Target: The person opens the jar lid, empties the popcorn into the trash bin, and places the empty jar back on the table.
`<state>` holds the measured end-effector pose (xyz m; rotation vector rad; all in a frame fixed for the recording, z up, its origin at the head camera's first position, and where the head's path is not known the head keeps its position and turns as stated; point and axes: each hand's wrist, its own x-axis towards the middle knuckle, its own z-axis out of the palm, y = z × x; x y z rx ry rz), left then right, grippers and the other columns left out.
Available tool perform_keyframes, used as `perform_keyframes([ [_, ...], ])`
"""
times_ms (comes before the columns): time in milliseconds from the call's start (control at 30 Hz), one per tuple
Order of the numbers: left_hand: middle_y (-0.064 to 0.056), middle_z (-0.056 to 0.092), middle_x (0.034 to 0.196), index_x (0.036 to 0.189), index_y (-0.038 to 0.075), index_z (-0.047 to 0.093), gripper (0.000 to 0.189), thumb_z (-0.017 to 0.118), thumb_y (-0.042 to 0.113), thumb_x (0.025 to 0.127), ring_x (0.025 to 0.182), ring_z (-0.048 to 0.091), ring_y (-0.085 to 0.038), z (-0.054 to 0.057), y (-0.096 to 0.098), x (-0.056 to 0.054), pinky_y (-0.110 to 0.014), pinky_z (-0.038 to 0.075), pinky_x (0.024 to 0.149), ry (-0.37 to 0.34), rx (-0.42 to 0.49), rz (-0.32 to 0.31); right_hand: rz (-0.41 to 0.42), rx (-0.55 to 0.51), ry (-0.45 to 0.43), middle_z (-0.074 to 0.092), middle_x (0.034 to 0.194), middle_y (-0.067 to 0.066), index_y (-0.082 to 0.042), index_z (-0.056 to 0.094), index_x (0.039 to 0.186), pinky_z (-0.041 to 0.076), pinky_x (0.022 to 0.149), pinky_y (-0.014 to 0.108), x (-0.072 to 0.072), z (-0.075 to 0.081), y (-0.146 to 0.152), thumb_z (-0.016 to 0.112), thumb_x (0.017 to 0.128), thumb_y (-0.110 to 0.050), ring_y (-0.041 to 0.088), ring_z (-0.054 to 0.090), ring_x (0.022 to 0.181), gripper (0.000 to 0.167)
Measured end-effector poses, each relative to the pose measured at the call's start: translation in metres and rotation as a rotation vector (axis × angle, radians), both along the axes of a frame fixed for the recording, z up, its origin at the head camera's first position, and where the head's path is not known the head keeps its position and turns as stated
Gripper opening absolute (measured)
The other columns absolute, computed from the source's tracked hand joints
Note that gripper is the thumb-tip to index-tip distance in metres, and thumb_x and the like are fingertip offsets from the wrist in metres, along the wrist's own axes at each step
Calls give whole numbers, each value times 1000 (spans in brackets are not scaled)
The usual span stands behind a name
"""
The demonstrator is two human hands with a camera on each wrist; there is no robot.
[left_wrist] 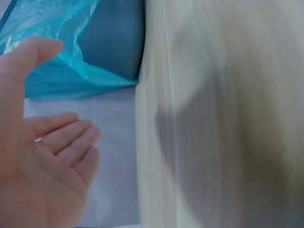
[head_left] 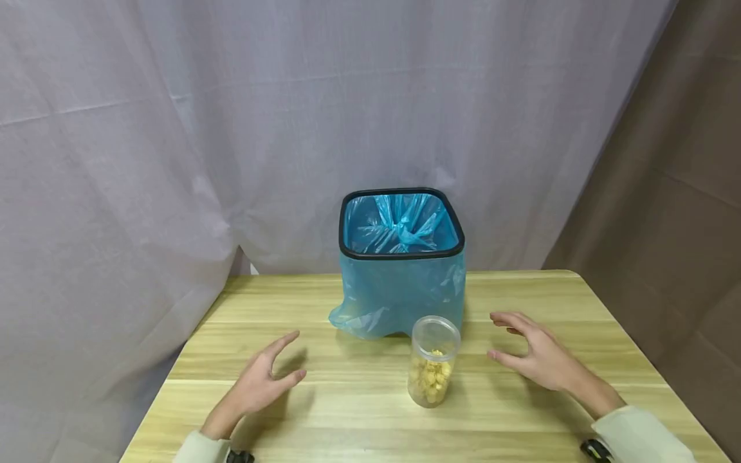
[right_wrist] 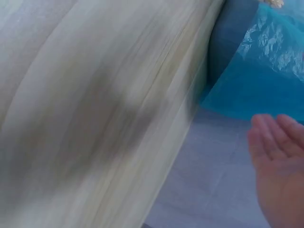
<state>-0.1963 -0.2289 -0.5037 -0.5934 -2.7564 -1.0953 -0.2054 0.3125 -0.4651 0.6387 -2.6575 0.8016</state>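
Jar [head_left: 433, 363], upright, long axis vertical

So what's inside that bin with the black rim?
A blue plastic bag lines the bin, its film gathered into a bunched twist inside. The bin's floor and anything beneath the bag are covered, so I can't tell what's there.

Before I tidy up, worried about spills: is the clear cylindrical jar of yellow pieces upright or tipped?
Upright: the jar stands on its base, yellow pieces lying low inside.
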Motion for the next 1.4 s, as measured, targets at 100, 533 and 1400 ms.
perform_keyframes([
  [100, -15, 53, 159, 156, 7, 48, 77, 82, 31, 91, 146, 51, -44, -3, 7, 7, -66, 41, 118, -20, 120, -43, 78, -109, -7, 68, 133, 5, -7, 60, 142, 48, 103, 8, 5, -3, -2, 88, 86, -18, 17, 68, 119, 64],
  [533, -13, 52, 160, 155, 7, 47, 81, 86, 19, 85, 150, 48, -37, -4, 73, 18, -35, 37, 125, -177, 346, -299, 239, -284, -73, 66, 137, 3, -12, 57, 146, 46, 110, 10, 18, -2, -25, 90, 81, -6, 11, 64, 128, 73],
  [1400, 2, 59, 154, 156, 25, 46, 87, 91, 28, 81, 146, 53, -18, 4, 204, -14, -46, 39, 127, -123, 490, -388, 260, -163, 35, 67, 138, -2, -10, 60, 144, 59, 104, 38, 5, 36, -83, 98, 74, -36, 14, 66, 121, 84],
])
